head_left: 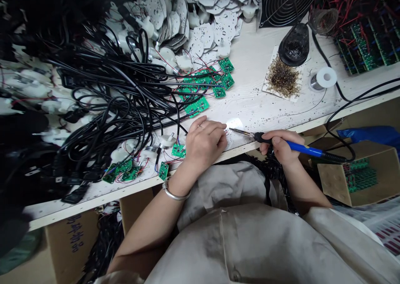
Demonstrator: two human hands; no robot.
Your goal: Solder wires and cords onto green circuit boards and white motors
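Observation:
My right hand (283, 145) grips a soldering iron (301, 148) with a blue handle and a black collar. Its metal tip points left and ends right by the fingertips of my left hand (208, 142). That hand rests at the table's front edge with fingers curled and pressed together; whatever they hold is hidden beneath them. A shiny whitish disc-like patch (236, 123) lies just beyond the tip, with thin reddish wires by it. Left of my left hand sits a small green circuit board (178, 150) with wires attached.
Black cables (125, 84) and more green boards (196, 105) cover the table's left side. White plates (204, 36) are piled behind. At right are a solder spool (325, 78), a debris-covered pad (283, 80), a black iron holder (293, 46) and a fan (290, 1). A cardboard box (333, 182) stands below.

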